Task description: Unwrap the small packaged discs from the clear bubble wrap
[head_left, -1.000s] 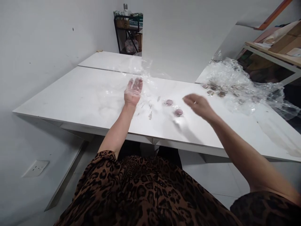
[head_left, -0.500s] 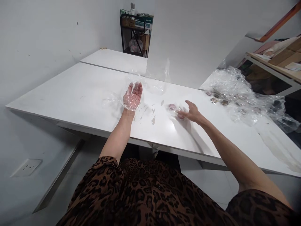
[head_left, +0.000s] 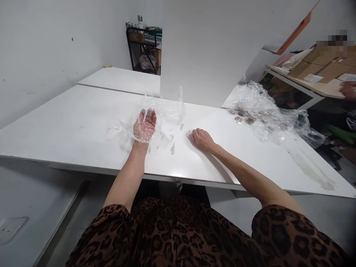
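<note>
At the near left, a socket plate (head_left: 12,229) is sitting low on the wall (head_left: 41,44). A white table (head_left: 63,129) is stretching from there across to the right. On its left half, the left hand (head_left: 144,128) is lying palm up, fingers spread and slightly bent, gripping nothing; a clear plastic film (head_left: 171,110) is covering its palm and fingers and spreading out past them on both sides. Beyond, a dark shelf rack (head_left: 142,41) is holding packages. Grey marks (head_left: 172,148) are showing on the tabletop between the hands, and a tall white panel (head_left: 200,48) is rising behind. Right of the marks, the right hand (head_left: 204,140) is resting palm down with its fingers curled in at a bit of clear wrapper (head_left: 189,134); whether it is grasping the wrapper, one cannot tell. Farther right, a heap of crumpled clear plastic (head_left: 257,100) is lying with small brown wrapped pieces (head_left: 249,121) among it. At the far right, cardboard boxes (head_left: 324,66) are standing on a side table (head_left: 297,88), and another person's hand (head_left: 349,90) is showing beside them.
</note>
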{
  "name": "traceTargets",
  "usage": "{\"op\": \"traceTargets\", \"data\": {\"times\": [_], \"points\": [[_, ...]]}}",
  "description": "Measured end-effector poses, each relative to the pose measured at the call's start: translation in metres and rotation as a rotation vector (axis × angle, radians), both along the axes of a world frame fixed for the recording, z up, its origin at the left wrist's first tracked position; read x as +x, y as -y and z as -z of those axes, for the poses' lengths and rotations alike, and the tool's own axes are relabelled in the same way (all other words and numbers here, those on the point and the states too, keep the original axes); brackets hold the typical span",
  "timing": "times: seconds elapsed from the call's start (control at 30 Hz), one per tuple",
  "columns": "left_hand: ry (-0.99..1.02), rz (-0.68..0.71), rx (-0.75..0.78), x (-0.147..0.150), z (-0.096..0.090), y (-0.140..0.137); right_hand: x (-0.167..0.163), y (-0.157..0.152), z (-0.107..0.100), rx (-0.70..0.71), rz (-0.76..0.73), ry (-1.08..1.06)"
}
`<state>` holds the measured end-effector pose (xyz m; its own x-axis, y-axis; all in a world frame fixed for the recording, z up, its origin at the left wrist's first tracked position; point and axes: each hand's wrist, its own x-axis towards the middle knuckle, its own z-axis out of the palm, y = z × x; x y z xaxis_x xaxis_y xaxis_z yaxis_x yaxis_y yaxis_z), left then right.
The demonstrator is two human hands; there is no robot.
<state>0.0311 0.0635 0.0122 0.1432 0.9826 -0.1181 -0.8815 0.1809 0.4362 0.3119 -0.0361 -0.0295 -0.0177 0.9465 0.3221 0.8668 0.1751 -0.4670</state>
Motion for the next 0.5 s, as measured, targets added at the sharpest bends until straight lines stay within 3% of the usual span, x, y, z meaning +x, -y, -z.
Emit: {"op": "traceTargets", "data": {"times": [0.13, 0.27, 0.33, 0.5], "points": [[0.008, 0.012, 0.013, 0.001, 0.0, 0.002, 0.019, 0.014, -0.002, 0.009, 0.07, -0.085], [0.019, 0.043, 0.009, 0.004, -0.001, 0.003, 0.061, 0.013, -0.018, 0.01, 0.437, -0.59], [0.003, 0.051, 0.001, 0.007, -0.003, 0.004, 0.091, -0.001, -0.038, 0.033, 0.592, -0.771], [-0.045, 0.106, 0.006, 0.014, -0.006, 0.009, 0.169, -0.066, -0.126, 0.223, 0.663, -0.803]]}}
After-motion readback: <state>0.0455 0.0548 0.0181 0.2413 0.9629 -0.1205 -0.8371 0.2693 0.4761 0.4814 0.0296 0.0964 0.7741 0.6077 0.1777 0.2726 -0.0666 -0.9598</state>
